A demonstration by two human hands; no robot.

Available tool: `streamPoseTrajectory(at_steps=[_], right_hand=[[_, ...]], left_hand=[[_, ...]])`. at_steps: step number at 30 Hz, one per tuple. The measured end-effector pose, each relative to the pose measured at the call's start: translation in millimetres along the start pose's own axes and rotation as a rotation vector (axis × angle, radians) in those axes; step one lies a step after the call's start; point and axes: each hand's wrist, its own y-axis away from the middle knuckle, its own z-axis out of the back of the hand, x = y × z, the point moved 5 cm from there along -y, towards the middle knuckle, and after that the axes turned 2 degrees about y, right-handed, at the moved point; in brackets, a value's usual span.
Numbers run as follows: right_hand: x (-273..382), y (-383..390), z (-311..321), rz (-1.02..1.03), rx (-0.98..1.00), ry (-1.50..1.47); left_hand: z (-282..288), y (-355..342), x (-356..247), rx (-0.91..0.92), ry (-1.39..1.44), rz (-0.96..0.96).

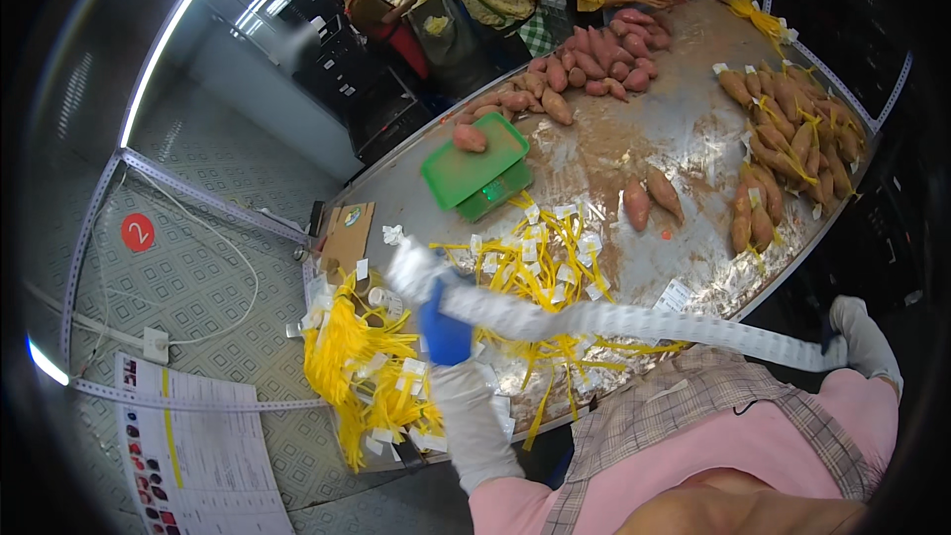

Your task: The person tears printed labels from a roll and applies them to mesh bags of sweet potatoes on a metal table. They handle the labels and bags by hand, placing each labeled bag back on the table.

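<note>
Metal table (684,124), paper label (675,295), print illegible — left fingers (443,332) grasping white label strip (634,325), right fingers (835,348) clasping its end.

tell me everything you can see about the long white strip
The long white strip is flat and flexible, looks like paper or film, and carries faint greyish patches repeating along its length. The left hand holds it near one end, where the white part beyond is blurred. From there it slants down rightward with a gentle bend to the right hand, whose hold is hard to make out. In the picture it crosses yellow ties; whether it touches them is unclear.
</note>
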Motion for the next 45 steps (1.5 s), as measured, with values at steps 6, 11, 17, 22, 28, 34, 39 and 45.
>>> streamPoseTrajectory(at_steps=[6,11,17,22,28,34,39,45], right_hand=[[42,28,27,0.251,-0.27,-0.572],[157,140,197,1.015,-0.444,-1.349],[114,181,198,0.821,-0.55,-1.576],[46,185,158,0.782,-0.692,-1.555],[-37,185,107,0.707,-0.771,-1.578],[-97,168,71,0.892,-0.411,-1.765],[-119,166,52,0.809,-0.415,-1.657],[-137,174,50,0.738,-0.882,-1.805]], left_hand=[[-166,27,150,0.455,0.026,0.448],[-246,93,238,0.698,-0.199,0.563],[-278,159,307,0.672,-0.301,0.655],[-303,202,367,0.611,-0.4,0.528],[-336,259,433,0.468,-0.515,0.49],[-384,296,466,0.554,-0.392,0.629],[-387,302,489,0.554,-0.422,0.668],[-382,301,501,0.625,-0.504,0.648]])
